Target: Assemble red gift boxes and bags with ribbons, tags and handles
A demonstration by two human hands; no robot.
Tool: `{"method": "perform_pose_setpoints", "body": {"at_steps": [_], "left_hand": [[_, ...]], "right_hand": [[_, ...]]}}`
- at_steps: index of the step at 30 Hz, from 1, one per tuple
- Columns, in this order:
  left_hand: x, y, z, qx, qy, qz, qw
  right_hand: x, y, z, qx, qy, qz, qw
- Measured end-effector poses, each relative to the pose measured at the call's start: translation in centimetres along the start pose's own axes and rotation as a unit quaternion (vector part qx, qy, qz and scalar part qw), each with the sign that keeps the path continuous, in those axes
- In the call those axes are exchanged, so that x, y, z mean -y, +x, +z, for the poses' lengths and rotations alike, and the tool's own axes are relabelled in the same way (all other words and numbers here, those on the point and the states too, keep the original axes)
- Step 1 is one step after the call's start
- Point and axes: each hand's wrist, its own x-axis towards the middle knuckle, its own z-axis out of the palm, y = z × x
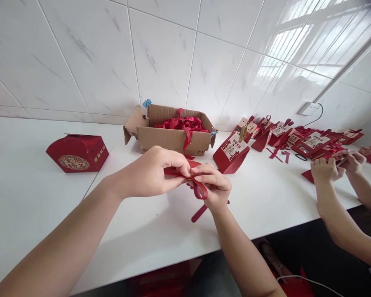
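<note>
L hand [153,171] & R hand [215,183] partly hid the red ribbon [197,191], its knot hard to make out, held up above the white counter [136,243] in front of the open cardbd box [163,141]. Its loop pointed down & R, long axis sloping approx upper L to lower R. L hand was back-up, wrist bent, R hand came up from below, both w/ fingers [207,178] pinched on the ribbon.

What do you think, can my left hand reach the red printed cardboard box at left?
Probably yes: nothing visible stands between your left hand and that red box, though it may need to release the looped red ribbon.
</note>
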Motion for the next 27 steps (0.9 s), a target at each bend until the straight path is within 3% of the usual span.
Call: {"method": "perform_pose_setpoints", "body": {"at_steps": [7,13,19,27], "left_hand": [[0.0,0.2,0.5,-0.003,-0.036,0.006,0.999],[0.6,0.2,0.5,0.006,-0.015,-0.024,1.0],[0.2,0.4,0.4,0.014,-0.014,-0.047,0.999],[1.1,0.6,1.0,-0.002,0.058,0.007,0.998]], "right_hand": [[-0.1,-0.1,-0.2,0.002,0.099,0.07,0.993],[0.0,0.0,0.0,-0.019,0.116,0.08,0.99],[0.2,0.1,0.2,-0.059,0.124,0.138,0.981],[0.2,0.1,0.0,-0.071,0.107,0.108,0.986]]}}
